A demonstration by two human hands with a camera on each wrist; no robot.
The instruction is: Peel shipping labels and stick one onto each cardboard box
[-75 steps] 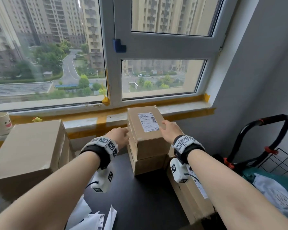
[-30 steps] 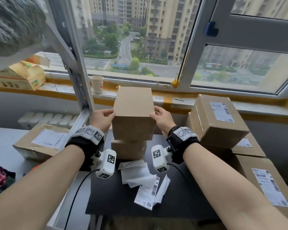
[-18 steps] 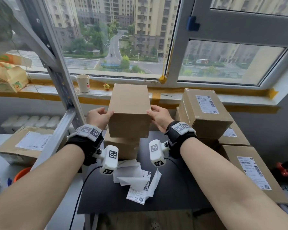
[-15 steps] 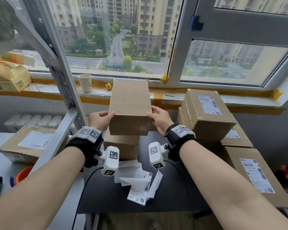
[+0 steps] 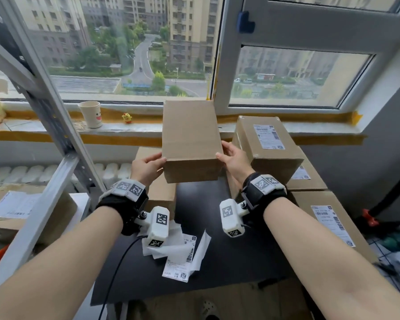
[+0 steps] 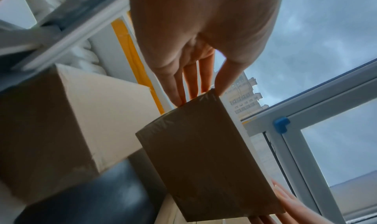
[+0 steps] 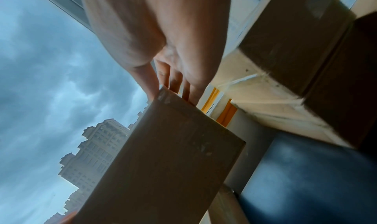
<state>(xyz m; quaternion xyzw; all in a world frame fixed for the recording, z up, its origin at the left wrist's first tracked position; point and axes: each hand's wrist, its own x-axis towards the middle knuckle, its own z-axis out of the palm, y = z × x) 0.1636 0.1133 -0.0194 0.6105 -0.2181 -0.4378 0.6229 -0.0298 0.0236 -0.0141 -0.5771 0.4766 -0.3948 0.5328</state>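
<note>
The left hand [image 5: 148, 166] and right hand [image 5: 234, 159] clasp an unlabelled cardboard box [image 5: 191, 139] between them, thumbs on its top edge and fingers [image 6: 191, 81] straight along its sides, lifted clear above the black table [image 5: 229, 250]; just left sits 1 more plain box [image 5: 158, 195]; to the right stand labelled boxes [image 5: 267, 144]; loose shipping labels [image 5: 180, 257] lie on the table near the wrists.

plain brown box [image 5: 191, 139]; white barcode labels [image 5: 179, 257] on black table [image 5: 229, 250]; white smiley cup [image 5: 91, 114]; yellow sill tape [image 5: 116, 115].
</note>
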